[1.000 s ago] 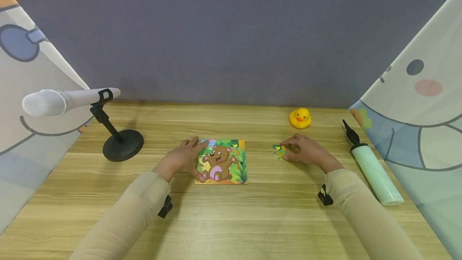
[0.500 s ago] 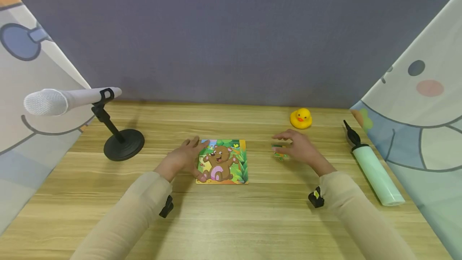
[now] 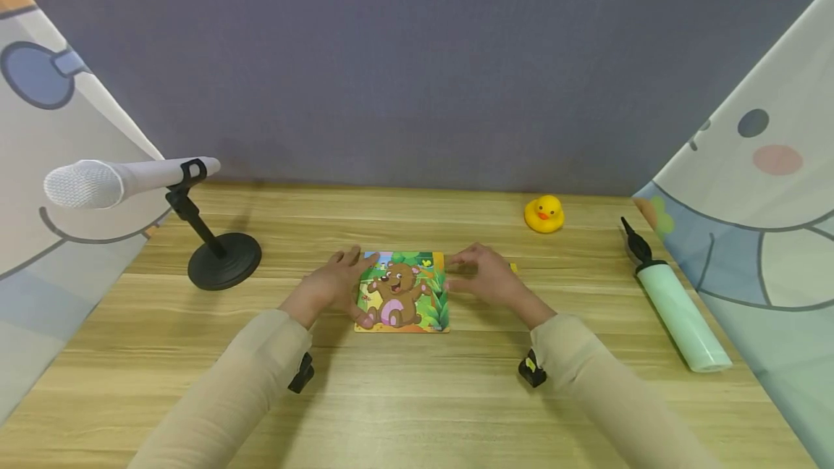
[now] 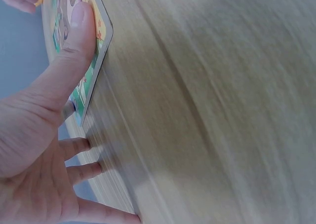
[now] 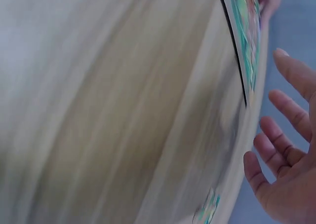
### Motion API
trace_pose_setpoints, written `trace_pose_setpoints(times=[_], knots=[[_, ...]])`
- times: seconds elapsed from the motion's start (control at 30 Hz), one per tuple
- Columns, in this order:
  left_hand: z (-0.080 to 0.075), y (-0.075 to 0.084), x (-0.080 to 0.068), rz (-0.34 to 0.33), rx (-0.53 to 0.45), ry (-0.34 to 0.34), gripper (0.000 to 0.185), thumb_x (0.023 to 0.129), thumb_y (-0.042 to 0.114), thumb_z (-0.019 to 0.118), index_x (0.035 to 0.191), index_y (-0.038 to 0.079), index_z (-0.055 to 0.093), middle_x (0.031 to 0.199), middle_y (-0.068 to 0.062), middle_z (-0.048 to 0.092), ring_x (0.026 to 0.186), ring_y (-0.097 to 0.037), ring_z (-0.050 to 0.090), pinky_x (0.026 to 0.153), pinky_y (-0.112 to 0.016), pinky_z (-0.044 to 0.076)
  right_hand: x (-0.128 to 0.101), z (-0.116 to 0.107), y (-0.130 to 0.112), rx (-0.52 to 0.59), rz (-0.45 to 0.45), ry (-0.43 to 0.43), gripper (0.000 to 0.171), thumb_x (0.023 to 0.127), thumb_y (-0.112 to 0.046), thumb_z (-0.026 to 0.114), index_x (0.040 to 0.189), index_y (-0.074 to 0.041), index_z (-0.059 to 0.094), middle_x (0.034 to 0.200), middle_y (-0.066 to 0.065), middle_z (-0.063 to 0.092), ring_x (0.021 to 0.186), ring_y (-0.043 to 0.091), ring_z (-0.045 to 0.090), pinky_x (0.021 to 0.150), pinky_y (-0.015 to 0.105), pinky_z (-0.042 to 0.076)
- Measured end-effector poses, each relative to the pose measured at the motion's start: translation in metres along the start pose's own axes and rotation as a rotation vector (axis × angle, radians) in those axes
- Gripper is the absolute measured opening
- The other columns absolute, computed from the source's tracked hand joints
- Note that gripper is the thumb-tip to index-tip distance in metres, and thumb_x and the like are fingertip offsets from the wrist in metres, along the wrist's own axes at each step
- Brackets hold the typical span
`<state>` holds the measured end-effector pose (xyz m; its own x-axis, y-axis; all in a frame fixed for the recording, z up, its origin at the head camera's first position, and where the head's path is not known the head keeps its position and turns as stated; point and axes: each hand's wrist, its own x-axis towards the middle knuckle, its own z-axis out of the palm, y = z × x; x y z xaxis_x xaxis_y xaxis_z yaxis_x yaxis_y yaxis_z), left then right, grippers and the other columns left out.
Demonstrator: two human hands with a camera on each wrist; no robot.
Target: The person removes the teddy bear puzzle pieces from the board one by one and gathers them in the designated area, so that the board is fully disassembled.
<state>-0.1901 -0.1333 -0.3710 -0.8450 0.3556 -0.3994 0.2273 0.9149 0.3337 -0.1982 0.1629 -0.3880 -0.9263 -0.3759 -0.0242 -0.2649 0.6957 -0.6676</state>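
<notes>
A square jigsaw puzzle [image 3: 400, 302] with a brown bear picture lies flat on the table. On its left side rests my left hand [image 3: 329, 288], the thumb on the near-left corner and a fingertip at the far-left corner; other fingers touch the wood in the left wrist view. My right hand [image 3: 485, 277] hovers beside the puzzle's right edge, holding nothing, its fingers loosely bent and spread in the right wrist view. Behind that hand lies a small loose puzzle piece [image 5: 207, 209], mostly hidden in the head view.
A yellow rubber duck [image 3: 544, 214] sits at the back right. Along the right edge lies a pale green hand pump [image 3: 684, 317] with a black nozzle. A white microphone [image 3: 124, 183] on a black stand [image 3: 224, 261] stands at the left. A grey panel [image 3: 417, 71] closes off the back.
My right hand has let go of the small puzzle piece and moved left to the puzzle's right edge. The piece stays on the table. My left hand has not moved.
</notes>
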Motion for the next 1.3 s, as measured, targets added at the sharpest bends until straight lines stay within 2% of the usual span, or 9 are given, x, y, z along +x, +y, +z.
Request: trace_pose_setpoints(times=[0.2,0.4,0.5,0.67,0.87,1.07,1.3], knots=[[-0.001,0.000,-0.001,-0.004,0.001,-0.005,0.127,0.067,0.044,0.092,0.165,0.017,0.016,0.168,-0.022,0.003,0.152,-0.049,0.005,0.097,-0.087,0.023,0.002,0.016,-0.015,-0.071,0.011,-0.027,0.046,0.086,-0.032,0.083,0.124,-0.008,0.073,0.114,0.009,0.061,0.101,0.026,0.057,0.086,0.044,0.050],[-0.001,0.000,0.000,-0.002,0.011,-0.009,0.127,0.067,0.045,0.092,0.164,0.017,0.016,0.168,-0.023,0.004,0.152,-0.050,0.005,0.097,-0.087,0.023,0.000,0.025,-0.027,-0.279,0.051,-0.009,0.050,0.082,-0.040,0.085,0.123,-0.013,0.075,0.113,0.008,0.063,0.097,0.024,0.057,0.083,0.042,0.049],[0.000,0.000,0.000,0.000,0.018,-0.008,0.127,0.067,0.046,0.092,0.165,0.016,0.015,0.168,-0.023,0.004,0.151,-0.050,0.005,0.096,-0.087,0.024,0.000,0.028,-0.030,-0.361,0.056,0.002,0.051,0.079,-0.043,0.087,0.121,-0.016,0.076,0.106,0.004,0.062,0.093,0.021,0.055,0.079,0.039,0.047],[0.000,0.001,0.000,-0.002,0.027,-0.007,0.127,0.067,0.046,0.091,0.165,0.016,0.015,0.168,-0.023,0.004,0.151,-0.050,0.006,0.097,-0.086,0.025,0.000,0.029,-0.033,-0.424,0.031,0.018,0.046,0.078,-0.043,0.088,0.113,-0.015,0.079,0.091,-0.002,0.057,0.084,0.019,0.050,0.069,0.033,0.042],[0.000,0.001,-0.001,0.006,0.045,-0.006,0.126,0.068,0.046,0.091,0.164,0.015,0.015,0.168,-0.025,0.004,0.151,-0.051,0.007,0.097,-0.085,0.027,0.001,0.031,-0.035,-0.420,0.045,0.022,0.044,0.077,-0.039,0.089,0.110,-0.013,0.076,0.094,0.000,0.057,0.087,0.020,0.052,0.071,0.035,0.045],[0.000,0.001,0.000,0.008,0.070,-0.007,0.126,0.069,0.047,0.090,0.164,0.014,0.015,0.167,-0.026,0.004,0.151,-0.051,0.008,0.096,-0.084,0.029,0.002,0.032,-0.034,-0.396,0.034,0.021,0.047,0.078,-0.037,0.089,0.110,-0.012,0.068,0.089,0.000,0.053,0.085,0.021,0.050,0.072,0.036,0.045],[0.000,0.001,-0.001,0.006,0.073,-0.011,0.127,0.068,0.048,0.089,0.164,0.014,0.014,0.167,-0.026,0.004,0.151,-0.052,0.008,0.096,-0.085,0.029,0.002,0.024,-0.025,-0.337,-0.040,-0.022,0.044,0.079,-0.034,0.089,0.112,-0.012,0.070,0.105,0.003,0.060,0.099,0.024,0.055,0.088,0.044,0.050]])
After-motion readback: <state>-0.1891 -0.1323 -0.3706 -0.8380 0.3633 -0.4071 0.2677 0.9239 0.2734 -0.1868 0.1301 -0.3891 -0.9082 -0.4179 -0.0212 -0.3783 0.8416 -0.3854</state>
